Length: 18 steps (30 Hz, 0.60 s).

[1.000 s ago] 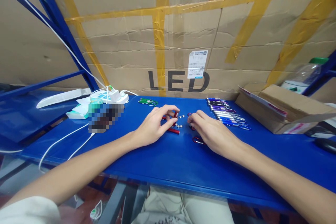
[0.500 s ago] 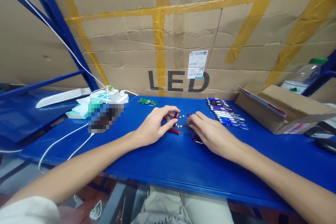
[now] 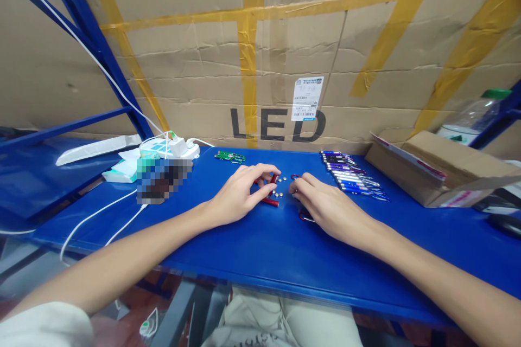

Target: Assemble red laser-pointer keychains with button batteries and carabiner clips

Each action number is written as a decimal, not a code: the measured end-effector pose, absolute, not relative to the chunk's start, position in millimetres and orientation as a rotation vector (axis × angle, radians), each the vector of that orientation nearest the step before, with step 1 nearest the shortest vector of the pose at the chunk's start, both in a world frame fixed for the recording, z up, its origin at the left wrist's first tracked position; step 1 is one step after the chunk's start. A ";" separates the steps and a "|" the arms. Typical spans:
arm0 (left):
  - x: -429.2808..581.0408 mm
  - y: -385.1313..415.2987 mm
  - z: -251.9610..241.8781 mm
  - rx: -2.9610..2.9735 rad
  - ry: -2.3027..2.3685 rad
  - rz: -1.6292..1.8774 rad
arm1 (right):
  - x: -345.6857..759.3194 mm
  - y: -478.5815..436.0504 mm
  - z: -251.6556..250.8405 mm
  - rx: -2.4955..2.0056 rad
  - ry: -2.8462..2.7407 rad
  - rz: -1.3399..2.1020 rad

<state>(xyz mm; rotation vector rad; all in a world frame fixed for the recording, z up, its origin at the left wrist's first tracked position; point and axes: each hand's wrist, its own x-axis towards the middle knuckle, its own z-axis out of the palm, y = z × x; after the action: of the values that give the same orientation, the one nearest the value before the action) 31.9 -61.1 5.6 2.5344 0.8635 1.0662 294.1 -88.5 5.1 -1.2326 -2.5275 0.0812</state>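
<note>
My left hand (image 3: 240,194) is closed, its thumb and fingers around a small red metal flashlight tube (image 3: 274,178). Under its thumb, another red tube (image 3: 270,203) lies on the blue table. Several small silver button cells (image 3: 278,194) are scattered between my two hands. Just right of them, my right hand (image 3: 328,203) is closed with its fingertips pinched together; what they grip, if anything, is hidden. A carabiner clip (image 3: 306,218), red with a dark part, pokes out below that hand. Another bit of red clip (image 3: 296,177) shows beyond its fingertips.
Green keychain flashlights (image 3: 230,157) lie at the back. A row of blue, purple and silver ones (image 3: 345,174) is at right, beside an open cardboard box (image 3: 431,173). At left sit a power strip (image 3: 171,146), white cables and a blurred-out object (image 3: 163,183).
Hardly anything differs. Both hands stay in place, with only slight finger movement, and the view has shifted a little.
</note>
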 end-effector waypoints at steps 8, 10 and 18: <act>31.6 -61.4 5.0 2.538 0.858 1.049 | 294.1 -87.8 3.7 -1.206 -2.493 0.072; 31.5 -61.5 4.9 2.545 0.859 1.045 | 293.8 -87.9 3.7 -1.210 -2.485 0.083; 31.4 -61.9 6.5 2.581 0.817 1.008 | 292.8 -89.3 5.0 -1.210 -2.471 0.081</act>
<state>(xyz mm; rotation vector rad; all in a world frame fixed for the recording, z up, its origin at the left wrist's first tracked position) 31.4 -61.9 6.5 2.5811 0.8168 1.0080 292.8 -89.3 5.0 -1.2105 -2.4712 0.0813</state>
